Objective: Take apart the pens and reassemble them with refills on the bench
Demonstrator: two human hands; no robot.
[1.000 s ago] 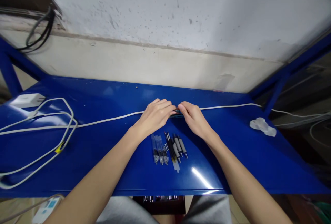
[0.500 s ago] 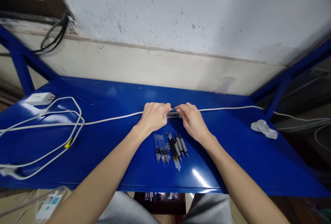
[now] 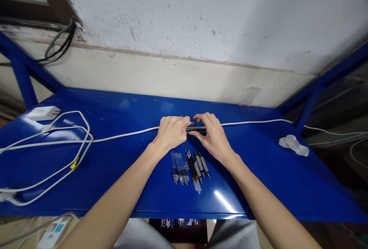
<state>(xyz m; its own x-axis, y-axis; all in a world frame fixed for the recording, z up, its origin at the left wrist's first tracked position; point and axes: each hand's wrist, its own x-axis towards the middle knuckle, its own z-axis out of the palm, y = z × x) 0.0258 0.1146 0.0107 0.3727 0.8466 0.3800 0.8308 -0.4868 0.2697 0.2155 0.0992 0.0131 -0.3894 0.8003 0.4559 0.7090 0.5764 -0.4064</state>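
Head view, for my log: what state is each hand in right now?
Left hand: closed, holding a slim dark pen.
Right hand: closed, holding its other end.

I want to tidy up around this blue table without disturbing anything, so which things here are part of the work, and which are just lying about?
Part of the work:
left hand
right hand
slim dark pen
pile of pens

Just lying about:
white cable
white charger
clear plastic scrap
power strip
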